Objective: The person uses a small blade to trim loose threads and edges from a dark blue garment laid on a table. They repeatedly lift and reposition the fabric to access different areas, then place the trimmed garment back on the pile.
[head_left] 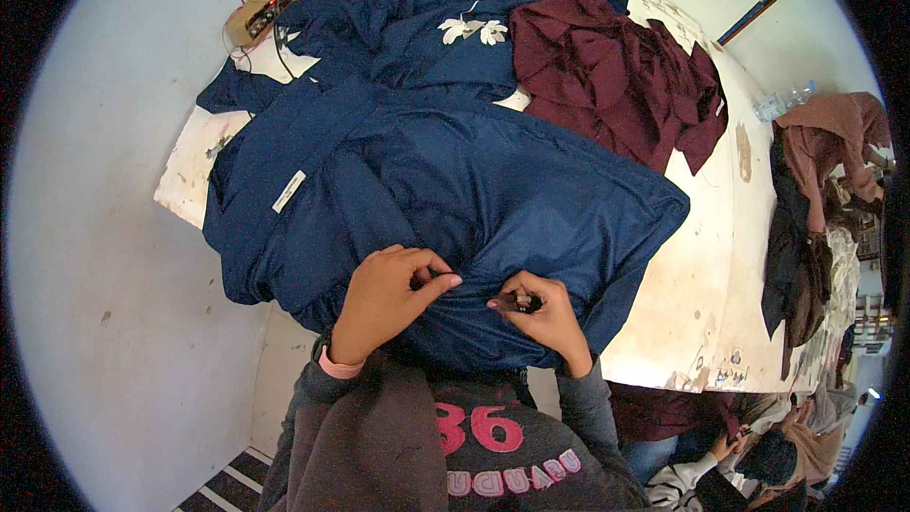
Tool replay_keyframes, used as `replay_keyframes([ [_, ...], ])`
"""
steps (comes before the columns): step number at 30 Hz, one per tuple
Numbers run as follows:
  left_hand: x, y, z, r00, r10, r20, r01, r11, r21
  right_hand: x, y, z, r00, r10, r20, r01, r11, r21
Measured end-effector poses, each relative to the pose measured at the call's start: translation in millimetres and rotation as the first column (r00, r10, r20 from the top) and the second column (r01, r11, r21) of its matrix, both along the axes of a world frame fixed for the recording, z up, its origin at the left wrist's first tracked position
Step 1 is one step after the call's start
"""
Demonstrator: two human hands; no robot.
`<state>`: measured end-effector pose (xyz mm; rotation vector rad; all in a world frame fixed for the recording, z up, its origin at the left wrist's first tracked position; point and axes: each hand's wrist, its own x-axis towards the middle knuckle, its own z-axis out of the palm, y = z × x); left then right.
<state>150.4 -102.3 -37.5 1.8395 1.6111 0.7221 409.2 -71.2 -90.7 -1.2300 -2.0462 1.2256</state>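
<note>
A large navy blue fabric piece (455, 178) lies bunched over the table's near edge, with a small white label (289, 191) on its left part. My left hand (391, 291) rests on it, thumb and index finger pinching at the cloth; a bit of dark material shows between the fingers. Just to the right, my right hand (540, 313) holds a small dark tool (517, 302), perhaps thread snips, close over the same cloth. The tool is mostly hidden by the fingers.
Maroon fabric (611, 78) and more navy fabric (419, 7) lie behind on the white table (682, 299). White tags (472, 31) sit on the navy pile. A brown box with cables (263, 11) stands at the back left. Other people work at the right, near a plastic bottle (784, 101).
</note>
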Motion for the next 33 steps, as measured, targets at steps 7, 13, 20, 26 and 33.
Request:
replay_keyframes([
  [7,-13.1,-12.4,-1.9,0.988,0.118,0.100,-0.102,0.983,-0.151,-22.4,-5.6,34.9,0.998,-0.022,-0.053,0.031,0.984,0.173],
  [13,-12.4,-19.4,-10.7,0.966,0.188,0.179,-0.177,0.981,-0.076,-55.3,-10.7,61.2,0.974,-0.115,0.197,0.036,0.930,0.367],
  [20,-6.4,-19.6,-2.5,0.982,0.176,0.064,-0.177,0.984,0.012,-78.3,-10.7,62.4,0.948,-0.079,0.307,-0.095,0.854,0.512],
  [26,-16.4,-25.2,-0.7,0.971,0.233,0.061,-0.234,0.972,0.025,-78.0,-11.0,59.0,0.942,-0.110,0.316,-0.078,0.844,0.530],
  [33,-87.6,-32.6,7.2,0.756,0.636,-0.156,-0.531,0.735,0.422,-23.1,0.6,53.3,0.873,-0.398,-0.282,0.404,0.914,-0.037],
])
